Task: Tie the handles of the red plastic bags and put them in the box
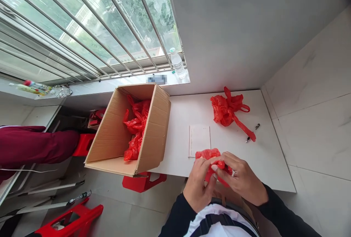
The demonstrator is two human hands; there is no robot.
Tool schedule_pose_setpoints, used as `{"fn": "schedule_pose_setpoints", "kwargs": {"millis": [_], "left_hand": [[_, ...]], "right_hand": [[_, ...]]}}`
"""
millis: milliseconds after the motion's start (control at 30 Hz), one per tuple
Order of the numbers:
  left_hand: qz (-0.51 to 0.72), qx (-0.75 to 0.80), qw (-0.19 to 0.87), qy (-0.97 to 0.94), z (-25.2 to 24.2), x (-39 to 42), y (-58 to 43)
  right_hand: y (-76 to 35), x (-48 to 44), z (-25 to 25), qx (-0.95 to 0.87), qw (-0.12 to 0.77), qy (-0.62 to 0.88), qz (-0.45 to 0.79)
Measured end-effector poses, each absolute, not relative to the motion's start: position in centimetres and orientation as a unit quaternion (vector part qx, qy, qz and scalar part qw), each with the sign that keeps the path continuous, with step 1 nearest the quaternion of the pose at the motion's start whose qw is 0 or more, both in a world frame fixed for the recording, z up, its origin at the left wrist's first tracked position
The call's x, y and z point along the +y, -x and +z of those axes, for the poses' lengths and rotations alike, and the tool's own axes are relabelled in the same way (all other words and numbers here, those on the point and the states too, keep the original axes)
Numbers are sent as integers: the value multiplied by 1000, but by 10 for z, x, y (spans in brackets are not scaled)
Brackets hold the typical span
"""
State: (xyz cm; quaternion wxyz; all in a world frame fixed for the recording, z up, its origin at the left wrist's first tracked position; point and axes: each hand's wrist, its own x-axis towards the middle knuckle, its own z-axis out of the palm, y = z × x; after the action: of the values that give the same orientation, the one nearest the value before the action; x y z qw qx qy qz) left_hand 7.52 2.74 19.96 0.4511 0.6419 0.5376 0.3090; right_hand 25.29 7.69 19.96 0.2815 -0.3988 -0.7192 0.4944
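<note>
Close to my body, above the front edge of the white table (pixel 175 120), both hands grip one red plastic bag (pixel 207 153). My left hand (pixel 201 182) pinches its near side, while my right hand (pixel 241 176) has its fingers closed on the bunched top. What the bag contains is hidden. Just beyond my left hand lies a small white notebook (pixel 199 140). Farther back on the table rests another red plastic bag (pixel 223 111), its handles sticking up and out. A pen (pixel 248 139) lies partly under that bag's long handle, with a small dark cap-like piece (pixel 257 126) beside it.
An open cardboard box (pixel 155 134) at the table's left holds several red bags (pixel 135 127). Red stools (pixel 142 181) stand below. On the sill of the barred window is a clear bottle (pixel 177 63). At far left, a person's maroon sleeve (pixel 38 145) shows.
</note>
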Motion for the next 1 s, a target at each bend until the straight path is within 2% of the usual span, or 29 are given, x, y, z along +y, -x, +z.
{"fn": "schedule_pose_setpoints", "kwargs": {"millis": [167, 300, 400, 567, 767, 900, 1000], "left_hand": [[406, 622, 442, -503, 204, 21, -80], [496, 596, 502, -383, 215, 23, -92], [531, 598, 496, -338, 215, 28, -102], [502, 613, 468, -392, 221, 33, -116], [451, 583, 495, -460, 237, 27, -111], [394, 595, 447, -539, 234, 19, -101], [421, 613, 416, -523, 227, 18, -95]], "right_hand": [[-265, 77, 216, -746, 260, 410, 457], [-279, 78, 229, -814, 246, 332, 409], [-281, 77, 240, -844, 240, 278, 391], [-273, 75, 245, -851, 233, 296, 366], [-267, 81, 236, -806, 288, 331, 396], [-267, 83, 237, -787, 295, 356, 408], [-262, 79, 241, -775, 295, 389, 402]]}}
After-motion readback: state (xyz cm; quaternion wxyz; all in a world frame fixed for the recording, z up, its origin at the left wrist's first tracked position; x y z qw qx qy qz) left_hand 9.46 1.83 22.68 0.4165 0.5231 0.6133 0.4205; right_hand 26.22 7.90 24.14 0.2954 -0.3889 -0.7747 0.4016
